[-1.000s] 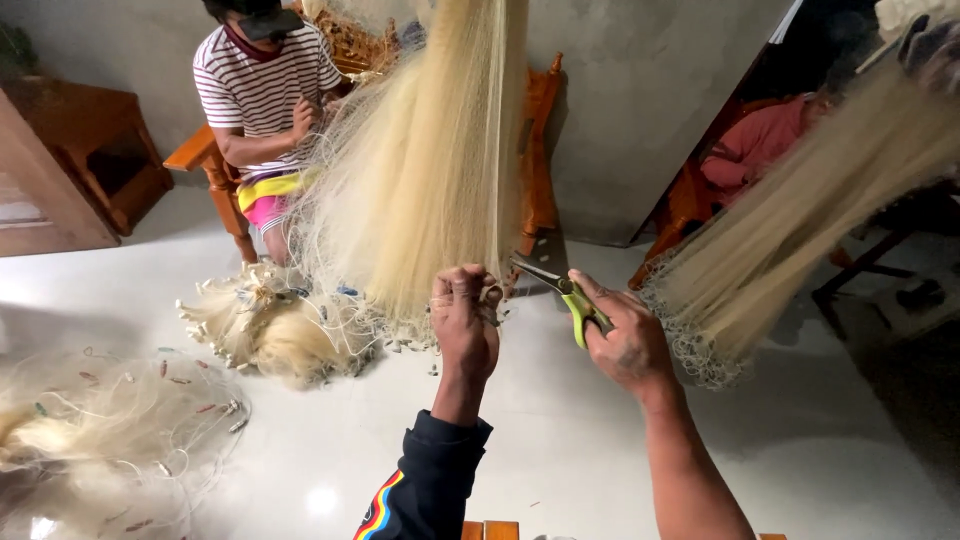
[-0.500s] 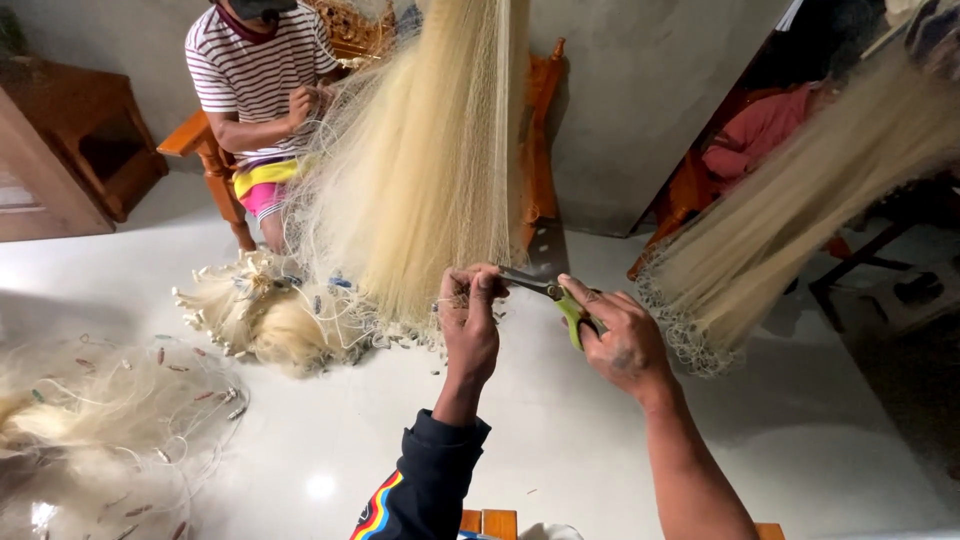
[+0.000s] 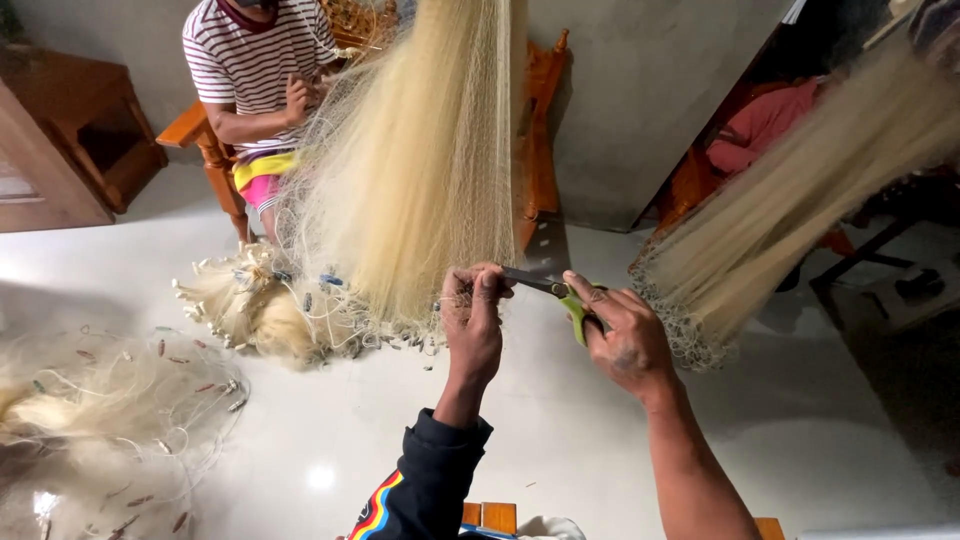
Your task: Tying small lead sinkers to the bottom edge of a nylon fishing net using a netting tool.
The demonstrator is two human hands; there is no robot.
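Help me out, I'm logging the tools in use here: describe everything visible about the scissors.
The scissors are small, with dark metal blades and yellow-green handles that look like plastic. The right hand grips the handles and covers most of them. The blades lie nearly level, pointing left toward the left hand, whose fingertips pinch the lower edge of the hanging pale net. The blade tips reach those fingertips; how far the blades are open cannot be told.

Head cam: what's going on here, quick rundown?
A person works on a pale hanging fishing net. The left hand pinches the net's lower edge, while the right hand holds green-handled scissors with the blades pointed at the pinched spot. Another person in a striped shirt sits on a wooden chair behind the net, handling it too. More net lies heaped on the white floor, and a second bundle hangs at right.
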